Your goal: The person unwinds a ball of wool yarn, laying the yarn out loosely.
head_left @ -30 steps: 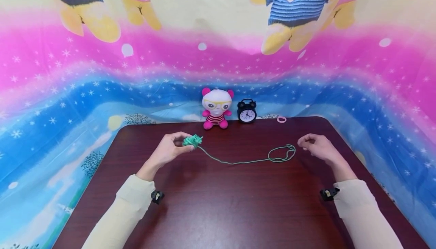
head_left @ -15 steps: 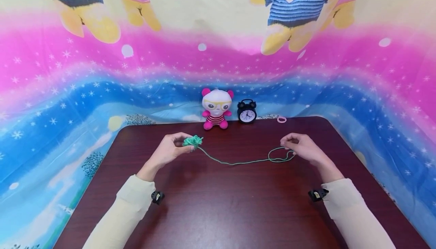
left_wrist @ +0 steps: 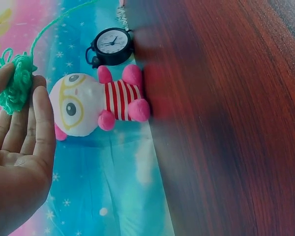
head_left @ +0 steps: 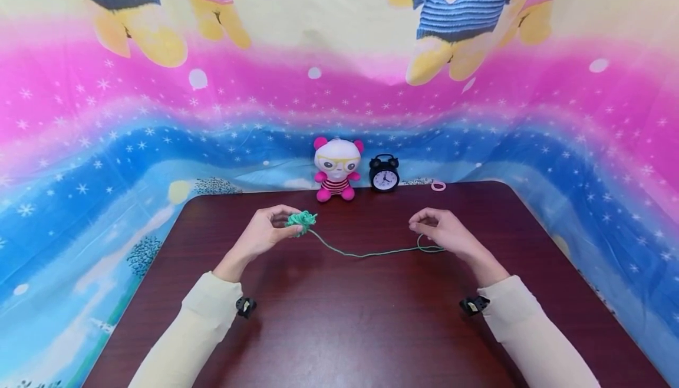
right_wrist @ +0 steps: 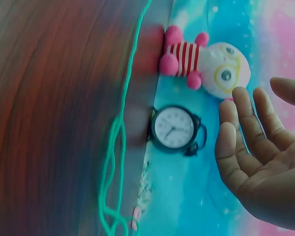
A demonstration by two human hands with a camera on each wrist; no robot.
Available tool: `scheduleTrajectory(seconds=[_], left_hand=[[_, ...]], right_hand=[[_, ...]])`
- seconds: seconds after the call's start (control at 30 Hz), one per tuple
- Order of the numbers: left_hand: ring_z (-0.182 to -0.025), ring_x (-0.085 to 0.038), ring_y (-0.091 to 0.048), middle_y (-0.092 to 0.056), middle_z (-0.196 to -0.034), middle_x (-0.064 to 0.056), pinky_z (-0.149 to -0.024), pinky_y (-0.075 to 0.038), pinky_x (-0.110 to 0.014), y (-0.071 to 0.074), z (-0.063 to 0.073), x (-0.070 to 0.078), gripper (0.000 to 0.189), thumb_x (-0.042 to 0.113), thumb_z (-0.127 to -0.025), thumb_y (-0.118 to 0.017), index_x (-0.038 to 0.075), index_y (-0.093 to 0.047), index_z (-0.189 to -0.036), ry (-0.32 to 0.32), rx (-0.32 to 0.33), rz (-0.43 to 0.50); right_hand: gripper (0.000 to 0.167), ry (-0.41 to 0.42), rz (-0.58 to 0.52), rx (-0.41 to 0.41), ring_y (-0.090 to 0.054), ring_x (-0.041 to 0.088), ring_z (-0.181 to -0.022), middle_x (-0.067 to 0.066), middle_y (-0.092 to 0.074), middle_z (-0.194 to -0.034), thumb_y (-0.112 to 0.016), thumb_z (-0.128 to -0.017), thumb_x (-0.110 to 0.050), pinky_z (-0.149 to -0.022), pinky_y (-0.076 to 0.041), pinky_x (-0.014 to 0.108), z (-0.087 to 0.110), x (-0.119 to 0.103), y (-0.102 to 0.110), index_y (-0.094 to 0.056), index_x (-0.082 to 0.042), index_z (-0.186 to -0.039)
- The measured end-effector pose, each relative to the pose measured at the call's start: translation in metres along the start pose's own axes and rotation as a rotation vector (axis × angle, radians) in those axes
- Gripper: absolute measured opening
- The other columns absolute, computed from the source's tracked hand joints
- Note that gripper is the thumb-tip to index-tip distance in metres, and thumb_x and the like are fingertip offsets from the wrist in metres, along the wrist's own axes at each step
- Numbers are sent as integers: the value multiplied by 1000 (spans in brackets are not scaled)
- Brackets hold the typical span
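Note:
My left hand (head_left: 263, 230) pinches a small bundle of green yarn (head_left: 302, 222) between thumb and fingers, over the left part of the table. In the left wrist view the bundle (left_wrist: 17, 83) sits between thumb and fingertips with small loops sticking out. A single strand (head_left: 366, 254) runs from it across the tabletop to the right, ending in loose loops (right_wrist: 110, 167). Above those loops is my right hand (head_left: 442, 229), partly covering them in the head view. Its fingers are loosely bent, and the right wrist view shows nothing held in them.
A pink and white panda plush (head_left: 338, 170) in a striped shirt sits at the table's back edge. Beside it stand a black alarm clock (head_left: 384, 176) and a small pink ring (head_left: 438, 186). A printed cloth (head_left: 339, 99) hangs behind the dark wooden table (head_left: 339, 329).
My right hand has moved left, from beyond the yarn loops to over them. The left hand keeps its hold on the yarn bundle and has barely moved.

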State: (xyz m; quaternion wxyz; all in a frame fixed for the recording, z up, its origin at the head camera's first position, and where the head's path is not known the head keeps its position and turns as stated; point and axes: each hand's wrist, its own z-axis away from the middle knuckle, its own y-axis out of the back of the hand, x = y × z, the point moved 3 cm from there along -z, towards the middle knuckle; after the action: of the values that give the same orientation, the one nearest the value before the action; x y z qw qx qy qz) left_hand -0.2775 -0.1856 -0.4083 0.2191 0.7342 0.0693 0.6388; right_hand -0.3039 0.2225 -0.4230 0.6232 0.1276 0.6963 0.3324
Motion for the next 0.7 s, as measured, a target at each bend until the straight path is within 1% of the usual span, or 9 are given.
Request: scheduleTrajectory(seconds=[0.07, 0.17, 0.3, 0.4, 0.53, 0.7], left_hand=[[-95, -22, -73, -75, -104, -12, -79, -60, -29, 0, 0, 0, 35, 22, -87, -79, 10, -70, -118, -2, 9, -9], [-94, -21, -73, -76, -103, -11, -78, -60, -32, 0, 0, 0, 35, 24, -87, -79, 11, -70, -118, -3, 16, -19], [-96, -19, -73, -77, -103, -10, -82, -60, -42, 0, 0, 0, 35, 28, -87, -79, 13, -71, -117, -4, 13, -33], [-99, -19, -72, -76, -103, -8, -84, -59, -45, 0, 1, 0, 35, 31, -86, -79, 15, -71, -116, -4, 5, -39], [-97, -22, -71, -75, -103, -8, -83, -59, -40, -1, 2, 2, 36, 33, -86, -79, 15, -71, -117, -2, 0, -35], [-92, -19, -71, -74, -102, -8, -80, -58, -33, -2, 1, 2, 36, 28, -89, -77, 11, -70, -119, 11, -8, -21]], right_hand=[[24, 12, -1, -6, -65, 33, -101, 6, -72, -106, -67, -97, -31, -80, -53, 36, -1, -5, -6, -69, -14, -112], [21, 33, -1, -15, -66, 25, -97, 5, -72, -104, -67, -96, -32, -80, -53, 36, -2, -11, -14, -70, -16, -110], [18, 63, 4, -32, -66, 17, -94, 7, -72, -105, -67, -96, -32, -80, -52, 34, -5, -20, -24, -70, -19, -109], [18, 80, 14, -51, -66, 16, -95, 7, -72, -105, -66, -97, -33, -81, -52, 33, -8, -25, -32, -70, -20, -108], [16, 93, 12, -74, -65, 16, -94, 4, -72, -103, -67, -96, -33, -82, -53, 33, -11, -32, -44, -70, -21, -107], [15, 125, -9, -92, -65, 15, -91, 1, -71, -99, -67, -96, -32, -79, -53, 33, -12, -42, -58, -70, -21, -106]])
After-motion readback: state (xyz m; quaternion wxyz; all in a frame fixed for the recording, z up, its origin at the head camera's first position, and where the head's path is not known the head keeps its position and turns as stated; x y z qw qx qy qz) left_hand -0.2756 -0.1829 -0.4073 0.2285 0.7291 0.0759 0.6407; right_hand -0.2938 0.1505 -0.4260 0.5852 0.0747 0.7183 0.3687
